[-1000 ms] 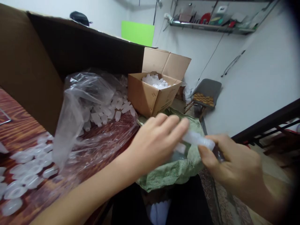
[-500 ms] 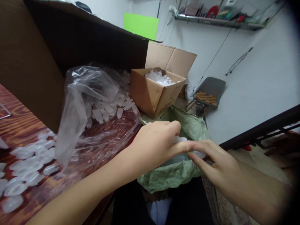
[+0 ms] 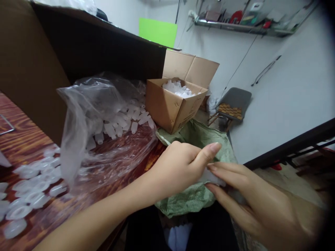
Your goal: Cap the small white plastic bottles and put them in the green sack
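Note:
My left hand (image 3: 180, 167) and my right hand (image 3: 248, 200) meet over a green woven sack (image 3: 199, 139) beside the table. Both pinch a small translucent white plastic piece (image 3: 213, 177) between thumb and fingers; most of it is hidden by the fingers. Left of the hands a clear plastic bag (image 3: 104, 118) lies open on the wooden table (image 3: 28, 143), with several small white plastic vials spilling out of it. Several white caps (image 3: 28, 195) lie loose on the table at the far left.
A big brown cardboard box (image 3: 39, 69) stands behind the bag. A smaller open carton (image 3: 172, 104) filled with white plastic pieces sits beyond the sack. A grey chair (image 3: 232, 103) stands by the white wall, and a cluttered shelf (image 3: 240, 24) hangs above.
The hands came together from apart and closed on the white piece. The right hand turned palm-down and slid lower, and the view shifted slightly.

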`<state>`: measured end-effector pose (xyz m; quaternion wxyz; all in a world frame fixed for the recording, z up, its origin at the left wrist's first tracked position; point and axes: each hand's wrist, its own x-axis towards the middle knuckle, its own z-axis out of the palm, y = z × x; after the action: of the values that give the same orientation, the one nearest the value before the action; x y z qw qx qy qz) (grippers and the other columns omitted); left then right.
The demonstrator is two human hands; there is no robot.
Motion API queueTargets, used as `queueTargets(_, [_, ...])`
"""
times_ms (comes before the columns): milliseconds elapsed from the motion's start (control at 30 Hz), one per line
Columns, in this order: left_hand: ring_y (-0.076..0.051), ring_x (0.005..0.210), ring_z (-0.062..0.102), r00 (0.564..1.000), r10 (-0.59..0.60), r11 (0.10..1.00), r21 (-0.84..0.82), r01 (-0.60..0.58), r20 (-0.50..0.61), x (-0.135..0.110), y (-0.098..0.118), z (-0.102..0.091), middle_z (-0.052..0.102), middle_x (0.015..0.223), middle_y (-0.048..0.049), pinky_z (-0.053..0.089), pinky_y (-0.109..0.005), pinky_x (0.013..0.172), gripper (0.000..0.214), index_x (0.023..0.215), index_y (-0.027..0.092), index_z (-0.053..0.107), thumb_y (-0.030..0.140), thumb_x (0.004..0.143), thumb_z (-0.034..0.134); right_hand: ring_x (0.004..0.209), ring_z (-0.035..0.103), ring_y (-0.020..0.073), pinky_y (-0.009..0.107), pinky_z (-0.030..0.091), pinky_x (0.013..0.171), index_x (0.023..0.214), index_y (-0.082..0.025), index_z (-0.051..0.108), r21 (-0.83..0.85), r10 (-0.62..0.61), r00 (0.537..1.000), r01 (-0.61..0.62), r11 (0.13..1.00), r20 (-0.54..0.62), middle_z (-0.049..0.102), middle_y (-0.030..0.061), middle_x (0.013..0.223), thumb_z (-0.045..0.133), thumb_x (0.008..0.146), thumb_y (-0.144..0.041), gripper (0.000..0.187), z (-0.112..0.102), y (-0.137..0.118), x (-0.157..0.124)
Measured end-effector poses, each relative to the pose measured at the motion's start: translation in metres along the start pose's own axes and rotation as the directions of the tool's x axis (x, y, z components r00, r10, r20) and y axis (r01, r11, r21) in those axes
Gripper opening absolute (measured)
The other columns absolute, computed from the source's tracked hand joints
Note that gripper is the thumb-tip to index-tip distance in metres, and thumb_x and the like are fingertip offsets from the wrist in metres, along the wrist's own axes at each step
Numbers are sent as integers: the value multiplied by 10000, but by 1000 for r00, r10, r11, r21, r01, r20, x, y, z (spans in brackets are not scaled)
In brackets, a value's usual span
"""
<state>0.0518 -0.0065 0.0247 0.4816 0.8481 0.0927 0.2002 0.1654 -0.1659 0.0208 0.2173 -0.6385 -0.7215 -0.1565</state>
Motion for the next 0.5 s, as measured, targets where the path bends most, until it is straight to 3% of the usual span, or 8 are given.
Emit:
queueTargets(133, [-66,476,351,999,15,991,-133,-21,-47,0,-4,1,338,510,44,228,-204,442,584,565,158,362,595,953,364,1156,597,146,215,430,1052,1239,-149,512,-79,-72,997,73,994,17,649,83,1203,494,949,-96,295,-4,2,-1])
queueTargets(267, [-72,409,446,987,-77,943,-310,118,140,1,-5,-1,429,496,44,304,-182,387,589,601,154,498,631,927,384,974,680,146,207,537,885,1175,-172,522,-79,-50,993,41,996,-112,701,70,1045,515,961,-182,215,-6,-1,4])
queueTargets(333, [-76,382,446,978,-104,924,-345,163,183,1,-3,-2,447,483,39,306,-188,364,611,586,152,505,646,922,372,879,707,153,217,565,790,1142,-172,535,-109,-67,988,52,993,-137,718,73,1000,501,975,-224,178,-8,-3,8])
queueTargets(400, [-62,402,401,990,-68,947,-304,102,121,0,-2,-1,408,484,42,272,-191,383,616,550,153,446,627,936,361,707,709,148,224,567,649,1046,-177,578,-122,-37,991,21,992,-127,727,44,855,477,992,-320,183,-11,-5,12])
queueTargets(500, [-59,474,320,998,53,986,-160,-55,-16,-2,0,1,320,508,41,221,-217,441,601,529,152,350,560,969,347,409,557,92,198,442,395,702,-212,548,13,97,995,-98,995,28,560,-41,513,333,1020,-463,459,-15,-6,18])
